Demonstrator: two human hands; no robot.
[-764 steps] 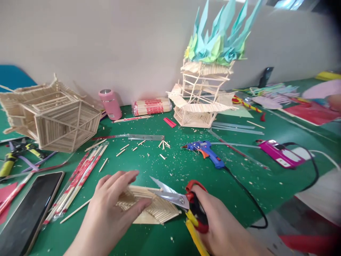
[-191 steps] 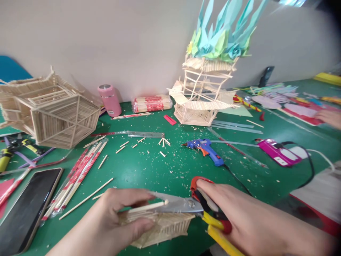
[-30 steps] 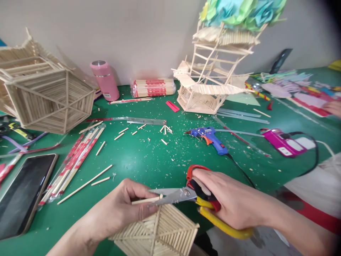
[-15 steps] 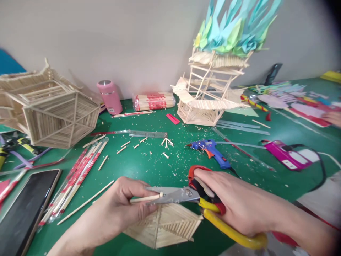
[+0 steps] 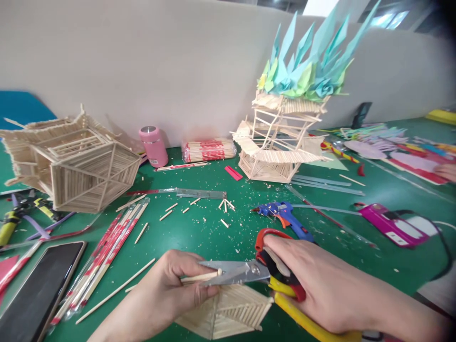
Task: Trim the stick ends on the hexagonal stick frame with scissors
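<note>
under everything in front of you spreads the green table point(image 5: 185, 235), strewn with pale chips. at its back, right of centre, stands the stick tower point(image 5: 285, 156) with its blue and green paper leaves point(image 5: 306, 80); over on the left the stick house point(image 5: 96, 178) lies on its side. close to you, just below your hands, is the hexagonal stick panel point(image 5: 231, 311), its upper left part covered by your left hand point(image 5: 171, 280); i cannot tell whether hidden fingers hold it too. your right hand point(image 5: 309, 280) is closed round the red and yellow handles of the scissors point(image 5: 254, 270), which reach in from the right, their 2 blades parted and pointing left. beyond your right hand the blue glue gun point(image 5: 283, 214) lies on the table. smallest is the pale stick point(image 5: 201, 277), pinched between thumb and fingers of your left hand, above the panel. its long axis runs left to right, rising slightly rightward, so the blades lie nearly along it rather than square across. its tip pokes out on the right and seems to sit between them. your left hand is the nearer, gripping the stick itself; your right is the blades' length away. the lower blade passes right by your left thumb; whether they touch is unclear.
</note>
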